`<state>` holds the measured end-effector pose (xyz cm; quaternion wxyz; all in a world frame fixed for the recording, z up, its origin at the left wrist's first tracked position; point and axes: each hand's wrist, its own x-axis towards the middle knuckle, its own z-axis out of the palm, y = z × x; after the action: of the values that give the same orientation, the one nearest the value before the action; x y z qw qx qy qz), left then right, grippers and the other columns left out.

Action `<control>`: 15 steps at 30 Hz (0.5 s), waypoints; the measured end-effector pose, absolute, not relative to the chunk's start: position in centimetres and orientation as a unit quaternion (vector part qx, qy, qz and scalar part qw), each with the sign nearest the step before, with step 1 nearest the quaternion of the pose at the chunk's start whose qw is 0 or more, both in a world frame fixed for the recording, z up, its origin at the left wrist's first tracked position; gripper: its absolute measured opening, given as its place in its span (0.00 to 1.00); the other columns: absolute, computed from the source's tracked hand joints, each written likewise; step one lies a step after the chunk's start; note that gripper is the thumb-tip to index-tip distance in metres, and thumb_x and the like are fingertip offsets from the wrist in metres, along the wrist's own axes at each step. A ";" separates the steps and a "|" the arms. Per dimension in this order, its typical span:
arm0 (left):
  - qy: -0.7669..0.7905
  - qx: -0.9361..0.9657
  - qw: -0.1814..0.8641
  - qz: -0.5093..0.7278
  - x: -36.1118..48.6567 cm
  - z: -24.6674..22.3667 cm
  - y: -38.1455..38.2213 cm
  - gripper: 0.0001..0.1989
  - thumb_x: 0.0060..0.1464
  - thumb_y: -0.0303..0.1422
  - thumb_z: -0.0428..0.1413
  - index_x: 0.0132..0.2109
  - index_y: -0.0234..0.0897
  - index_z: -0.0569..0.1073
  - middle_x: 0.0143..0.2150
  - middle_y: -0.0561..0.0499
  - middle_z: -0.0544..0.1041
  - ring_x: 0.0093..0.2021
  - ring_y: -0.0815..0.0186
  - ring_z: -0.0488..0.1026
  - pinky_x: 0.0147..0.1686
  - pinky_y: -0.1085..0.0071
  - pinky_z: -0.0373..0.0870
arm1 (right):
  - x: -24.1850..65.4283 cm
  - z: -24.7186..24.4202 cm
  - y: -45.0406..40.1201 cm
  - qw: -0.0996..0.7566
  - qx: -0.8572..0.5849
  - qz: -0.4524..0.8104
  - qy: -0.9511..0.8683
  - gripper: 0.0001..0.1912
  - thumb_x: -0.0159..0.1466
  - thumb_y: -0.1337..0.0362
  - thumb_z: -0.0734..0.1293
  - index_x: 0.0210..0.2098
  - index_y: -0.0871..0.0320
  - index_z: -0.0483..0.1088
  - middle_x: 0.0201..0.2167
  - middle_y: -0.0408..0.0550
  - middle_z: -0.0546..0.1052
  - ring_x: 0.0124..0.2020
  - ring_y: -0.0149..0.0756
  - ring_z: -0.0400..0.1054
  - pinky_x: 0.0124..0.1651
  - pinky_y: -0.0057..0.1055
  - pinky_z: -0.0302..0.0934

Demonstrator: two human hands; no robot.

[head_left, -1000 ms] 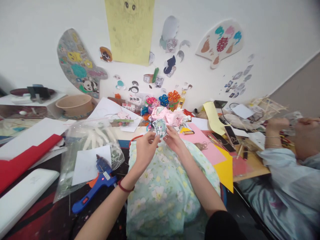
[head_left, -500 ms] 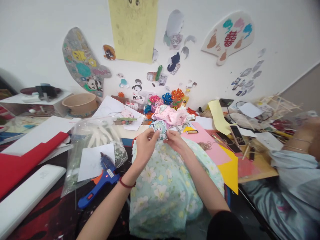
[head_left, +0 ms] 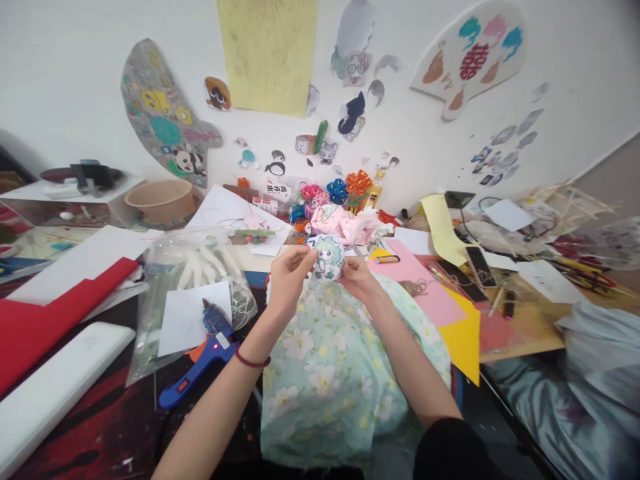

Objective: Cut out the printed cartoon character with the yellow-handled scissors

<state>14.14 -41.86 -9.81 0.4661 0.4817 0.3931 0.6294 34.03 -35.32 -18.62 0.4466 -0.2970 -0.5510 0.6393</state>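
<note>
From here I saw the left hand (head_left: 291, 277) pinching the left edge of the chibi character cutout (head_left: 327, 258), held upright above the near floral fabric (head_left: 320, 373); to its right, the right hand (head_left: 361, 279) was gripping the cutout's lower right edge!

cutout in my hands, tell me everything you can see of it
The cutout is small, flat and thin, paper or card by its look, with a rounded outline. Its printed or drawn figure has pale green hair and purplish eyes; a small dark mark sits upper left. It is upright, facing the camera, above the floral cloth. Left hand and right hand pinch opposite edges.
</note>
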 end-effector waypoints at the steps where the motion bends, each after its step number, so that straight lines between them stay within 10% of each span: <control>1: 0.392 0.477 0.468 0.632 14.1 -9.8 -41.8 0.14 0.51 0.43 0.64 0.33 0.37 0.75 0.25 0.55 0.70 0.27 0.71 0.66 0.26 0.74 0.63 | 34.0 -18.6 -35.4 0.446 -0.295 0.636 -0.557 0.19 0.68 0.56 0.67 0.53 0.60 0.70 0.51 0.51 0.76 0.47 0.37 0.73 0.49 0.41 0.72; 15: 0.373 0.469 0.445 0.666 13.4 -9.8 -41.6 0.12 0.51 0.41 0.65 0.32 0.37 0.75 0.24 0.56 0.70 0.25 0.73 0.64 0.25 0.74 0.61 | 33.8 -17.1 -36.2 0.466 -0.250 0.587 -0.613 0.14 0.68 0.56 0.67 0.45 0.62 0.72 0.39 0.46 0.77 0.35 0.29 0.72 0.39 0.32 0.72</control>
<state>13.37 -41.55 -9.79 0.4448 0.4688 0.3732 0.6656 33.82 -36.21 -17.05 0.4656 -0.2504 -0.6132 0.5869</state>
